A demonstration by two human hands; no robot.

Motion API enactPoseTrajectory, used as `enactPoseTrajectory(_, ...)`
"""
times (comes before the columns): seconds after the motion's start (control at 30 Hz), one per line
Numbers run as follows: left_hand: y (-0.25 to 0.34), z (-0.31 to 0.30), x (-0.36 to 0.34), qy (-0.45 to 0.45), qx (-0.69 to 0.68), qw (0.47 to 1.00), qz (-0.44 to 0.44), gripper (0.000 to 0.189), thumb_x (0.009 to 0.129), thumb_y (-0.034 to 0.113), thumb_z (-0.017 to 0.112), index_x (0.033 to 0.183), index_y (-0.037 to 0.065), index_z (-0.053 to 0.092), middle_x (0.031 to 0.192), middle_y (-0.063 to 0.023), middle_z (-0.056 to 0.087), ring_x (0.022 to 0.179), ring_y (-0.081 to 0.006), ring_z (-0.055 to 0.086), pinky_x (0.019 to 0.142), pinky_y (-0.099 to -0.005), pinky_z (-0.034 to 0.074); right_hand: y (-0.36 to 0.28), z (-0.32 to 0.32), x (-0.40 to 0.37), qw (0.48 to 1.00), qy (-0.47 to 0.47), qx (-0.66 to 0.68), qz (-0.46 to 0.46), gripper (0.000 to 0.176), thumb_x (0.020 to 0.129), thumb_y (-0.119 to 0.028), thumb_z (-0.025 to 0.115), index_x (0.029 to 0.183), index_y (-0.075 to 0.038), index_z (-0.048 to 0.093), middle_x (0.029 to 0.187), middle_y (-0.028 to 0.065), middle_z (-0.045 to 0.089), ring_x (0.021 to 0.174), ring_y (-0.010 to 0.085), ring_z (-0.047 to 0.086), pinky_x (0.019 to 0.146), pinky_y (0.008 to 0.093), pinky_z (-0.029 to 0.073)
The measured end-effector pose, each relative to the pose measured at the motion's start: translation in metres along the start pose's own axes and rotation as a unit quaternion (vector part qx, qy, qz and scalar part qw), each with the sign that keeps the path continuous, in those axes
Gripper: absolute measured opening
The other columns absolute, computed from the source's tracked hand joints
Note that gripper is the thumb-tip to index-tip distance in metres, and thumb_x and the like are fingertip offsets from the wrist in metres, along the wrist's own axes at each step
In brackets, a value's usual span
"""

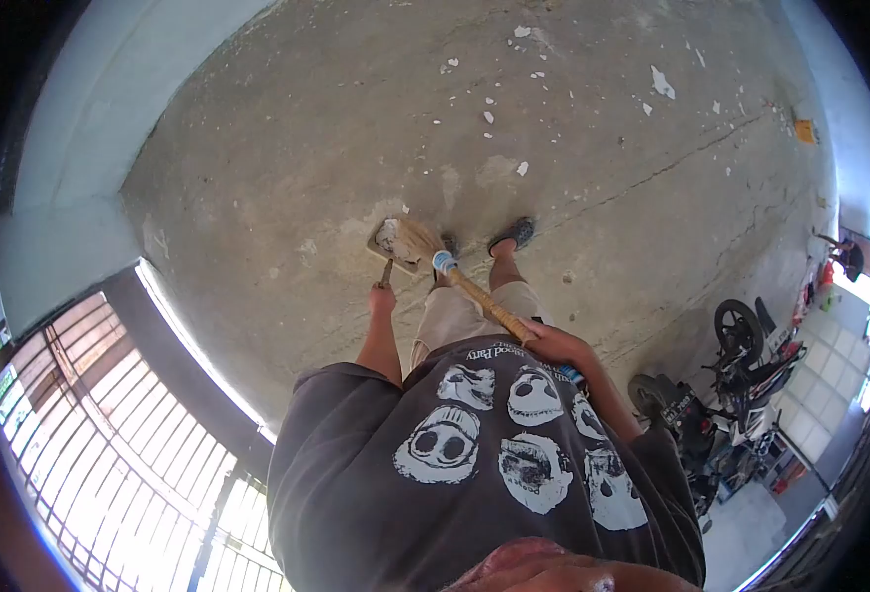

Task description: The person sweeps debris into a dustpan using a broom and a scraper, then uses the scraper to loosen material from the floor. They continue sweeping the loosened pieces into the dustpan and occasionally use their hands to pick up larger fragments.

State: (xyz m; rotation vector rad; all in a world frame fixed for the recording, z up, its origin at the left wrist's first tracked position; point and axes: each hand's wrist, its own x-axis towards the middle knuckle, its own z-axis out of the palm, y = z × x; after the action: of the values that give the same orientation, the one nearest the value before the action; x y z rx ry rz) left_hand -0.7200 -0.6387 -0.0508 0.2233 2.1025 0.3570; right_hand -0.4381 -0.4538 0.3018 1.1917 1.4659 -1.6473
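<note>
My left hand (382, 295) is closed around the short handle of a dustpan (376, 252), held low near the floor by my feet. Pale flakes and debris (388, 237) lie in the pan. In my right hand (545, 342), close to my waist, is the wrapped handle of a broom (479, 296). The broom slants down to the left, and its straw bristles (417, 240) reach over the right side of the dustpan. A light blue band (444, 261) circles the broom where bristles and handle meet.
White flakes (662, 83) are scattered on the cracked concrete floor (336, 148) ahead. Motorcycles (741, 365) stand at the right. A barred gate (109, 424) runs along the left, beside a pale wall (65, 247). A small orange-yellow object (804, 131) lies by the far right wall.
</note>
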Motion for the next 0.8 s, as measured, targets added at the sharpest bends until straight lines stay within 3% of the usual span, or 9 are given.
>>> enactPoseTrajectory(0.13,0.015,-0.018,-0.019,-0.061,-0.009,0.996,-0.06,0.035,0.084,0.027,0.045,0.102,-0.003,0.052,0.086,-0.0206,0.061,0.08,-0.0368,0.06,0.066,-0.0427,0.048,0.002,-0.004,-0.016,0.992,0.089,-0.08,-0.04,0.064,0.078,-0.014,0.05,0.136,-0.011,0.025,0.107,0.0171,0.055,0.096,0.0231,0.054,0.082,0.0302,0.042)
enactPoseTrajectory(0.2,0.007,-0.017,-0.019,-0.026,-0.032,0.998,-0.056,0.029,0.083,0.021,0.049,0.1,-0.001,0.055,0.074,-0.0164,0.063,0.064,-0.0286,0.063,0.06,-0.0379,0.049,-0.006,-0.012,-0.025,0.994,0.098,-0.041,0.028,0.066,0.078,-0.013,0.05,0.137,-0.011,0.022,0.084,0.0113,0.058,0.072,0.018,0.056,0.066,0.0298,0.047)
enactPoseTrajectory(0.3,-0.074,0.032,0.029,0.065,-0.039,0.997,-0.005,0.027,0.083,0.021,0.049,0.095,-0.002,0.055,0.068,-0.0141,0.061,0.057,-0.0263,0.062,0.052,-0.0371,0.049,-0.028,-0.015,-0.024,0.988,0.128,0.037,0.072,0.069,0.077,-0.012,0.051,0.138,-0.014,0.019,0.069,0.006,0.053,0.053,0.0131,0.05,0.051,0.0283,0.044)
enactPoseTrajectory(0.33,-0.087,0.036,0.034,0.068,-0.041,0.997,-0.006,0.027,0.083,0.021,0.049,0.095,-0.002,0.055,0.068,-0.0141,0.061,0.057,-0.0263,0.062,0.052,-0.0371,0.049,-0.024,-0.016,-0.017,0.989,0.127,0.034,0.07,0.069,0.077,-0.012,0.051,0.138,-0.014,0.019,0.069,0.006,0.053,0.053,0.0131,0.05,0.051,0.0283,0.044)
enactPoseTrajectory(0.4,-0.097,0.036,0.035,0.079,-0.025,0.996,0.033,0.027,0.084,0.02,0.047,0.094,-0.003,0.055,0.064,-0.0124,0.059,0.052,-0.0241,0.06,0.047,-0.0359,0.048,-0.013,-0.015,0.001,0.988,0.144,-0.019,0.047,0.071,0.075,-0.02,0.05,0.138,-0.013,0.019,0.109,0.0269,0.053,0.094,0.0343,0.057,0.079,0.0368,0.045)
enactPoseTrajectory(0.53,-0.1,0.031,0.029,0.045,-0.058,0.997,-0.018,0.025,0.084,0.019,0.046,0.093,-0.004,0.055,0.065,-0.0137,0.06,0.054,-0.0254,0.062,0.05,-0.0361,0.049,-0.02,-0.013,0.027,0.987,0.141,-0.04,0.059,0.071,0.075,-0.02,0.05,0.138,-0.013,0.019,0.105,0.0252,0.056,0.086,0.031,0.061,0.071,0.0349,0.048)
enactPoseTrajectory(0.63,-0.096,0.03,0.032,0.021,-0.012,1.0,0.004,0.026,0.085,0.018,0.046,0.096,-0.005,0.053,0.068,-0.0154,0.061,0.055,-0.0269,0.062,0.052,-0.036,0.05,-0.03,-0.01,0.033,0.99,0.054,-0.021,0.132,0.071,0.075,-0.021,0.051,0.138,-0.013,0.019,0.097,0.0222,0.059,0.078,0.0266,0.061,0.066,0.0333,0.048)
enactPoseTrajectory(0.7,-0.069,0.015,0.015,-0.034,-0.039,0.998,-0.033,0.029,0.082,0.019,0.051,0.098,-0.006,0.051,0.074,-0.0173,0.062,0.062,-0.0278,0.063,0.056,-0.0357,0.051,-0.025,-0.008,0.036,0.998,-0.004,-0.05,0.03,0.069,0.078,-0.017,0.051,0.139,-0.013,0.018,0.08,0.0097,0.057,0.057,0.0162,0.054,0.054,0.0296,0.047)
enactPoseTrajectory(0.8,-0.056,0.018,0.007,-0.039,-0.021,0.998,-0.045,0.033,0.083,0.028,0.045,0.095,-0.001,0.056,0.081,-0.0202,0.063,0.078,-0.0324,0.062,0.07,-0.0412,0.048,-0.016,-0.008,0.025,0.998,-0.051,-0.045,0.006,0.068,0.079,-0.017,0.051,0.138,-0.011,0.019,0.087,0.0107,0.057,0.068,0.0179,0.055,0.063,0.0286,0.047)
